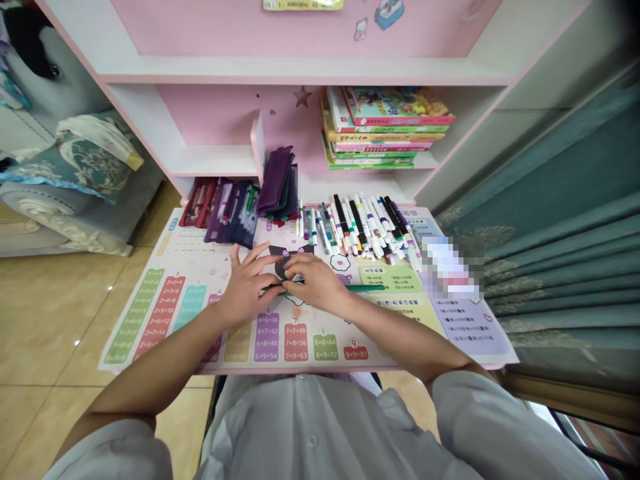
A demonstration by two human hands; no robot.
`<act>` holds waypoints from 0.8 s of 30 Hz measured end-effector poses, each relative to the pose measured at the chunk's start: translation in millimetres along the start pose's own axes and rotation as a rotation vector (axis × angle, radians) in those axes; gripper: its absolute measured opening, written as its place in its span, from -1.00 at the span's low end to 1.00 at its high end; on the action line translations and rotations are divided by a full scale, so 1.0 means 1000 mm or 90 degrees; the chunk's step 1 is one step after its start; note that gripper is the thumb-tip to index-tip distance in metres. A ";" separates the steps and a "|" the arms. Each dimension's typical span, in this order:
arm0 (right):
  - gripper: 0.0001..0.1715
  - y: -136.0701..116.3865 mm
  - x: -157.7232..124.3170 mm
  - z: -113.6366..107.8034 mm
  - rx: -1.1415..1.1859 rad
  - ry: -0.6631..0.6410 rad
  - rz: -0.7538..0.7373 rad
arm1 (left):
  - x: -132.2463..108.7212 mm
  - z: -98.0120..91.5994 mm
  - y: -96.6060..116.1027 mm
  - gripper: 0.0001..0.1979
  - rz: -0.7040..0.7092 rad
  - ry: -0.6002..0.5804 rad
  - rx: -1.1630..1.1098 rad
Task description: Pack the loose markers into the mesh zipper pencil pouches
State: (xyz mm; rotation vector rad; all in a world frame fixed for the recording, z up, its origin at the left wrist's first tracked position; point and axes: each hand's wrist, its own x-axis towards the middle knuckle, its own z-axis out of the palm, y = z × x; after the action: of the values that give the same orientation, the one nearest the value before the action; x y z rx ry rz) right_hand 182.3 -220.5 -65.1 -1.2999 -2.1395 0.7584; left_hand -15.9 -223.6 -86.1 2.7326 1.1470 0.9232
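Observation:
A slim dark green pouch, seen nearly edge-on, lies across the middle of the desk mat. At its left end my left hand has thumb and forefinger close together on it, the other fingers spread. My right hand is closed on the same end, its fingertips meeting those of the left. Most of the pouch is covered by the right hand and forearm. Beyond the hands lies a heap of marker pens with white and black barrels. Filled pen pouches in red, purple and navy lie at the back left.
Several purple and dark mesh pouches are piled against the shelf divider. Stacked books fill part of the shelf. A blurred-out item is on the desk's right side, near the teal curtain. A sofa stands left.

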 end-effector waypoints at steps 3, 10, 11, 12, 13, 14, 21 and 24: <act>-0.84 -0.001 -0.001 -0.002 -0.005 0.010 0.005 | 0.000 -0.001 0.001 -0.77 -0.039 -0.029 -0.033; -0.85 0.000 0.003 -0.015 0.045 -0.051 0.063 | 0.001 -0.004 -0.002 -0.77 -0.083 -0.051 -0.074; -0.86 0.001 0.003 -0.016 0.049 -0.064 0.070 | 0.001 -0.004 -0.003 -0.77 -0.085 -0.048 -0.078; -0.86 0.003 0.004 -0.018 0.052 -0.076 0.077 | 0.001 -0.005 -0.004 -0.77 -0.087 -0.046 -0.082; -0.86 0.004 0.004 -0.020 0.056 -0.087 0.086 | 0.001 -0.005 -0.004 -0.77 -0.090 -0.045 -0.088; -0.86 0.005 0.005 -0.023 0.059 -0.099 0.095 | 0.001 -0.005 -0.005 -0.77 -0.096 -0.047 -0.094; -0.85 0.005 0.009 -0.038 0.052 -0.185 0.109 | 0.001 -0.004 -0.005 -0.78 -0.131 -0.098 -0.145; -0.86 0.006 0.012 -0.040 0.052 -0.201 0.111 | 0.002 -0.005 -0.007 -0.76 -0.133 -0.100 -0.147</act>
State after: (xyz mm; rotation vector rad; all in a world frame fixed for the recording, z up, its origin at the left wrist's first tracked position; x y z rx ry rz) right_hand 207.9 -199.8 -39.1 -1.4139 -2.2244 1.1806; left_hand -21.7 -218.7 -83.1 2.4006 1.1864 0.7476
